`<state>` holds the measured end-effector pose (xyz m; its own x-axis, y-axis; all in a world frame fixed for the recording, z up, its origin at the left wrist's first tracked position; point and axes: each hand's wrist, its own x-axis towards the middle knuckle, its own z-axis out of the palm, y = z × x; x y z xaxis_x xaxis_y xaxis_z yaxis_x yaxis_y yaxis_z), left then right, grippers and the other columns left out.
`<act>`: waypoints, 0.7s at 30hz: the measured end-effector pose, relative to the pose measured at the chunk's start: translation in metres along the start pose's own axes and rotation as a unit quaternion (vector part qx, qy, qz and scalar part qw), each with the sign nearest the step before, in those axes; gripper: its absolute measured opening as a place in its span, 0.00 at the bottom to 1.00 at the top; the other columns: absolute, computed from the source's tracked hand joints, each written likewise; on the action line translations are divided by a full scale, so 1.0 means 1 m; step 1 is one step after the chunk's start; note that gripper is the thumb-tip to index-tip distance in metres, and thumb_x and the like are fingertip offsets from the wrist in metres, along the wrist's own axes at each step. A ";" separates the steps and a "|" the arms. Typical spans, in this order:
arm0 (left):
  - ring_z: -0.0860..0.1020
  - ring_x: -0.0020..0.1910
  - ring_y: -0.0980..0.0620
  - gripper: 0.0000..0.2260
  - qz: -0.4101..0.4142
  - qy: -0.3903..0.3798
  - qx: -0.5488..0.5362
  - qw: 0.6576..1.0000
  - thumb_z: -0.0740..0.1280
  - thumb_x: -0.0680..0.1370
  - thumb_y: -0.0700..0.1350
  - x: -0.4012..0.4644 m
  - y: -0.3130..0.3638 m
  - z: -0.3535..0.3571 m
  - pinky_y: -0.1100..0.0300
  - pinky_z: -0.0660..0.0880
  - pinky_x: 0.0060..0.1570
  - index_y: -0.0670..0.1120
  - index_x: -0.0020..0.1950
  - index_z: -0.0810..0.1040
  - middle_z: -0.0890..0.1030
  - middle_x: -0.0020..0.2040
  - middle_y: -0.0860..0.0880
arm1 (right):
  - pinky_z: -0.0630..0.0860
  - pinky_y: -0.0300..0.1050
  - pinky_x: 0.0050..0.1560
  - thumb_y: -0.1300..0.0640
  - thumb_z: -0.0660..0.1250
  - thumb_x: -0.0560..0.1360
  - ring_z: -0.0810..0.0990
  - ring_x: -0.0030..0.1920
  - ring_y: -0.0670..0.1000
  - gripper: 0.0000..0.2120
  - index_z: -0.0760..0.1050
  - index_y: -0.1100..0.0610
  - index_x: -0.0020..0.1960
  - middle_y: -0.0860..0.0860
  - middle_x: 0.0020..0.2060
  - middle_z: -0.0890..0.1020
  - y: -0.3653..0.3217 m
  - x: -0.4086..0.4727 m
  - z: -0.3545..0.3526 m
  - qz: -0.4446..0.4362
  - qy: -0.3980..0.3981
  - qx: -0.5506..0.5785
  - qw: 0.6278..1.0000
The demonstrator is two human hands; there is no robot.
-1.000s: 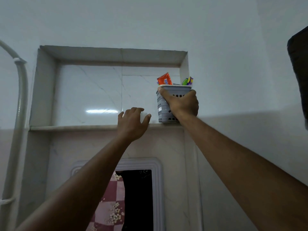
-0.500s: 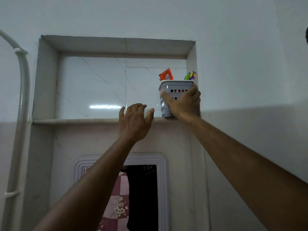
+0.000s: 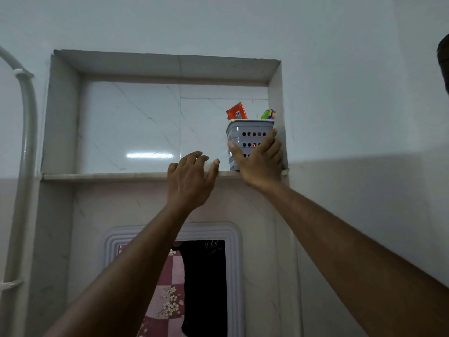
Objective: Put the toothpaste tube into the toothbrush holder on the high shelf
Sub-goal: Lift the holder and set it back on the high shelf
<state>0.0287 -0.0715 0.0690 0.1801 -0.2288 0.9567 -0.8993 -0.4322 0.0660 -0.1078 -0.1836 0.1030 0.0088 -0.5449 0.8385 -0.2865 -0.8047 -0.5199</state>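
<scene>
The orange toothpaste tube (image 3: 236,112) is seen standing tilted in the grey perforated toothbrush holder (image 3: 247,135), its top end showing above the rim, up and slightly left of the right hand (image 3: 260,164). A green and purple item (image 3: 268,114) is lodged in the holder just beside the tube, above the same hand. The holder is set at the right end of the high shelf (image 3: 102,176), close to the niche's side wall. The holder's front is touched by the right hand, thumb and fingers spread wide across it rather than closed around it. The left hand (image 3: 188,181) is held open and empty to the left of the right hand, fingers loosely curled at the shelf edge; contact with the edge cannot be told.
</scene>
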 end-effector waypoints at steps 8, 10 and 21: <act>0.72 0.79 0.47 0.30 -0.013 -0.035 -0.036 0.999 0.52 0.86 0.66 -0.006 -0.003 -0.007 0.44 0.65 0.75 0.49 0.79 0.73 0.73 0.80 0.50 | 0.72 0.65 0.78 0.32 0.70 0.80 0.66 0.78 0.62 0.50 0.52 0.59 0.88 0.60 0.78 0.64 0.016 -0.028 -0.013 -0.055 0.031 0.047 0.997; 0.67 0.83 0.48 0.31 -0.011 -0.054 -0.046 0.997 0.51 0.87 0.66 -0.011 -0.005 -0.012 0.45 0.60 0.80 0.49 0.82 0.70 0.71 0.83 0.49 | 0.75 0.63 0.75 0.34 0.72 0.80 0.69 0.76 0.60 0.46 0.58 0.58 0.85 0.59 0.77 0.66 0.015 -0.036 -0.024 -0.052 0.042 0.071 0.995; 0.68 0.81 0.49 0.27 -0.018 -0.044 -0.124 0.991 0.57 0.86 0.64 -0.083 0.024 -0.089 0.41 0.63 0.81 0.52 0.82 0.69 0.71 0.82 0.50 | 0.80 0.51 0.64 0.43 0.73 0.83 0.78 0.65 0.52 0.19 0.81 0.55 0.67 0.50 0.64 0.83 0.004 -0.092 -0.104 -0.101 0.052 0.204 0.972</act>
